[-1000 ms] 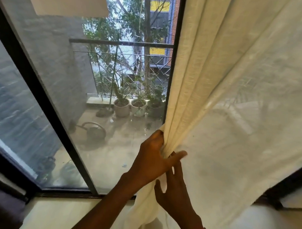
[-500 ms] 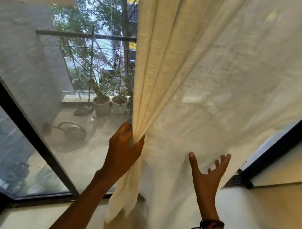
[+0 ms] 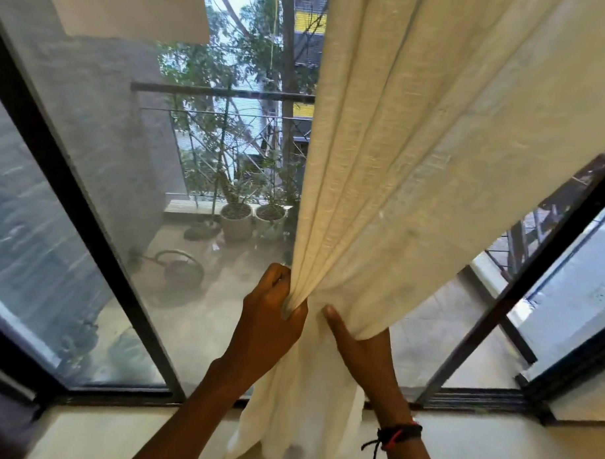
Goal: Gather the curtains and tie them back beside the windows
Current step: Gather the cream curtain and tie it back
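Observation:
A cream sheer curtain (image 3: 416,157) hangs from the top right and narrows into a bunch at the centre of the view. My left hand (image 3: 274,317) is clenched on the gathered folds at the bunch's left edge. My right hand (image 3: 359,344) is just right of it, thumb up against the cloth, fingers hidden under the fabric that drapes over them, cupping the bunch from the right. Below both hands the curtain's tail (image 3: 298,418) hangs loose past the sill. A dark cord bracelet sits on my right wrist.
A black-framed window (image 3: 88,222) fills the left side, with a second black frame bar (image 3: 518,288) slanting at the right. Behind the glass lies a balcony with potted plants (image 3: 236,220) and a railing. A pale sill wall (image 3: 109,432) runs along the bottom.
My right hand, spread open against the cloth half a second ago, has swept left and closed in on the bunch beside my left hand. More window shows at the right.

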